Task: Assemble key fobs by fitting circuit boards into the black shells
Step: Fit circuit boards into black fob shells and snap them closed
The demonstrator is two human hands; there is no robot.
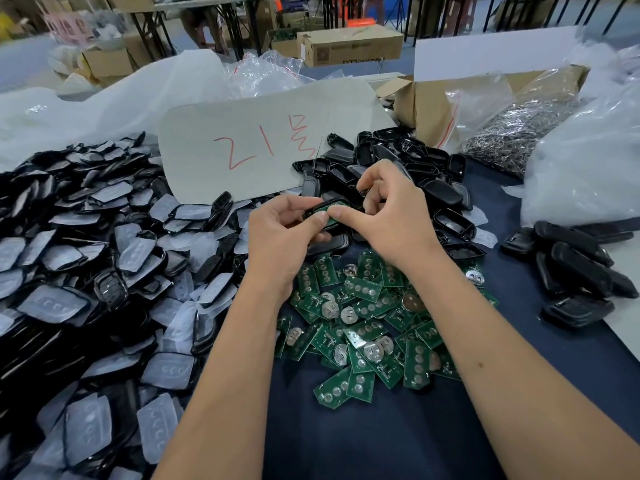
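Observation:
My left hand (280,237) grips a black shell (317,208) from below, above the table's middle. A green circuit board (337,204) lies in that shell. My right hand (388,213) pinches the shell's right end, its thumb pressing on the board. Below the hands lies a heap of green circuit boards (367,327) with round silver battery clips. A pile of empty black shells (398,161) sits just behind the hands.
A big heap of black shells with translucent button pads (86,271) fills the left. Several closed black fobs (575,271) lie at the right. Behind stand a card marked in red (256,147), a bag of metal rings (512,133), a cardboard box (426,109) and plastic bags.

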